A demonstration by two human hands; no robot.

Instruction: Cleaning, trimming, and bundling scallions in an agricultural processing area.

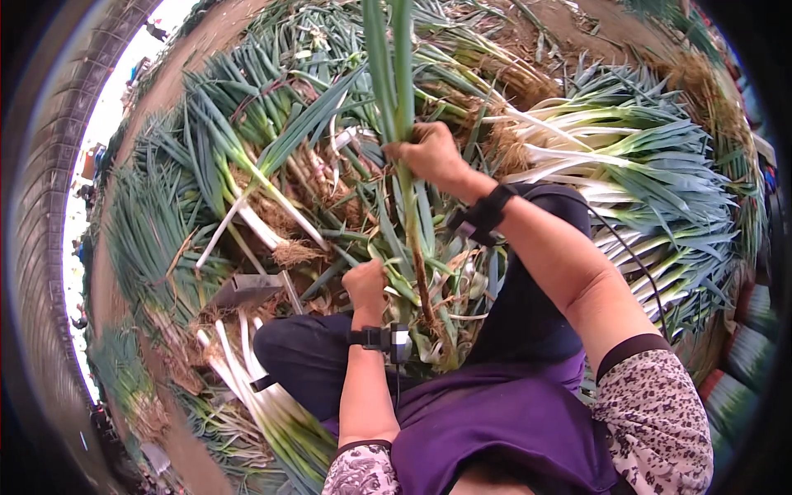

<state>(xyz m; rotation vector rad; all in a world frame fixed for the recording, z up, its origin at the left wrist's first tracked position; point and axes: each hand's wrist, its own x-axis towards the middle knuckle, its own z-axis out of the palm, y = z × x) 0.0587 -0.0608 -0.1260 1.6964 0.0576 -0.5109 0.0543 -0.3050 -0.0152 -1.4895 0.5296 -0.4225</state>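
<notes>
My right hand (431, 157) is closed around a leek (396, 78) and holds it up in front of me. Broad green leaves rise above the fist, and a narrow stalk with a brownish strip hangs below it toward my lap. Lower and to the left, my left hand (365, 285) is curled into a fist above loose leaf scraps (404, 285). Its fingers face away, so whatever they grip is hidden. Beside it, over my left knee, is a grey metal piece (247, 289) with an upright bar. Several leeks with roots (268, 227) lie just beyond.
Cleaned white-stemmed leeks (569, 140) are piled at the right, and more white stems (247, 371) lie beside my left leg. Untrimmed leeks (239, 91) cover the ground ahead. A cable (631, 239) runs from my right wristband. Brown soil (615, 33) shows at the far right.
</notes>
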